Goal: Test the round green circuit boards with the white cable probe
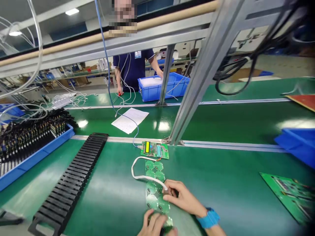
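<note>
A long green panel of round circuit boards point(151, 188) lies on the bench in front of me. My right hand point(180, 196) pinches a dark plug-like end point(166, 191) of a white cable point(140, 177) over the panel's right side. Whether its tip touches a board is hidden by my fingers. At the panel's near end, my left hand point(154, 224) curls its fingers over the board edge, with something dark partly under them. Beyond the panel lies a green programmer board point(163, 151) with a lit yellow-green display point(147, 147); the white cable joins it, and a blue cable point(136, 129) enters its left side.
To my left lie a black slotted rack point(73, 173) and a blue tray point(36, 158) of wired boards. A green circuit board point(287, 193) and blue bin point(297, 144) are right. Ahead stand a metal post point(194, 78), paper sheets point(130, 120), and a co-worker point(134, 70) beside a blue crate point(152, 93).
</note>
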{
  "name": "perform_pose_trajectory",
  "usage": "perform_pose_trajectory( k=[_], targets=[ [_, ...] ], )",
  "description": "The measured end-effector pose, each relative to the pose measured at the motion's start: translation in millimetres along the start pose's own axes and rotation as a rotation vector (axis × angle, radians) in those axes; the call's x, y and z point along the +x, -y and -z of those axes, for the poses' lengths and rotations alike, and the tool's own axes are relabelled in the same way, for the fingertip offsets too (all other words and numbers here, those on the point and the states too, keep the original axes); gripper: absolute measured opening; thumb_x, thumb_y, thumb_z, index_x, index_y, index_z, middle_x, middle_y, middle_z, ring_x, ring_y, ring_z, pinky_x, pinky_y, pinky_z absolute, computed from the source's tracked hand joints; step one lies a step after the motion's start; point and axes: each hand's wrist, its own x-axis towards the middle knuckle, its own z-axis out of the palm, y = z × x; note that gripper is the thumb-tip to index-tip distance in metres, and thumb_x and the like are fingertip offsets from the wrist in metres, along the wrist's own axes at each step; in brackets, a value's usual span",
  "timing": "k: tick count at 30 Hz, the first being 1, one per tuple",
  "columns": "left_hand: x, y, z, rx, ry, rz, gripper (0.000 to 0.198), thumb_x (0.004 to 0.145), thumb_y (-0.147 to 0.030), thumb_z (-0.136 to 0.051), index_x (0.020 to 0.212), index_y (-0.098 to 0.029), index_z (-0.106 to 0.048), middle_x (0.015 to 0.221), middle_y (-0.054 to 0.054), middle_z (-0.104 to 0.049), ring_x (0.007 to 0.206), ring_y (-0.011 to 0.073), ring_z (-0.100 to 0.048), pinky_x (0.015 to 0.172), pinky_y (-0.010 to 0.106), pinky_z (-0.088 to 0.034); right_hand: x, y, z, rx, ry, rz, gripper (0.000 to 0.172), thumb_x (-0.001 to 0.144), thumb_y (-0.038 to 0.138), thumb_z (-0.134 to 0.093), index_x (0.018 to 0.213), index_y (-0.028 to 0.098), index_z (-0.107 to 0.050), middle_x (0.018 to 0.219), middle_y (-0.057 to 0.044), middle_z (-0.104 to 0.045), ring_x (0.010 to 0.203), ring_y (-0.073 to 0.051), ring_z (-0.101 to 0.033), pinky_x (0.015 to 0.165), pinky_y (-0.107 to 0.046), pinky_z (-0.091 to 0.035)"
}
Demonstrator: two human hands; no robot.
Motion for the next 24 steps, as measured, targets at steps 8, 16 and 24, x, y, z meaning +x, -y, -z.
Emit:
perform_pose_trajectory(
  k=[8, 16, 24],
  targets=[
    [48, -4, 81.5, -0.150, 0.462, -0.151, 0.092, 0.075, -0.079, -0.049, 0.143, -0.019, -0.036, 0.147, 0.017, -0.038, 0.134, 0.0400, -0.034, 0.106, 0.068, -0.033, 13, 6, -2, 0.012, -0.085, -0.116, 0.042, 0.074, 0.054, -0.065, 0.075, 0.013, -0.055, 0.063, 0.002, -0.045, 0.059, -0.010, -0.036, 0.056, -0.024, -0.028],
    [46, -5, 79.0, -0.156, 0.307, 0.046, 0.073, 0.084, -0.061, -0.053, 0.141, -0.017, -0.039, 0.148, 0.018, -0.037, 0.137, 0.0355, -0.031, 0.111, 0.061, -0.029, 11, 2, -9, -0.055, -0.128, -0.098, 0.042, 0.076, 0.055, -0.060, 0.078, 0.013, -0.057, 0.064, 0.002, -0.041, 0.060, -0.010, -0.033, 0.057, -0.024, -0.027],
    [56, -11, 68.6, -0.065, 0.211, 0.244, 0.068, 0.084, -0.063, -0.052, 0.135, -0.018, -0.049, 0.145, 0.011, -0.046, 0.134, 0.0342, -0.035, 0.113, 0.058, -0.025, 8, 20, -23, -0.082, -0.280, -0.082, 0.042, 0.084, 0.050, -0.051, 0.098, 0.012, -0.063, 0.074, -0.003, -0.057, 0.066, -0.014, -0.049, 0.064, -0.028, -0.039]
  ],
)
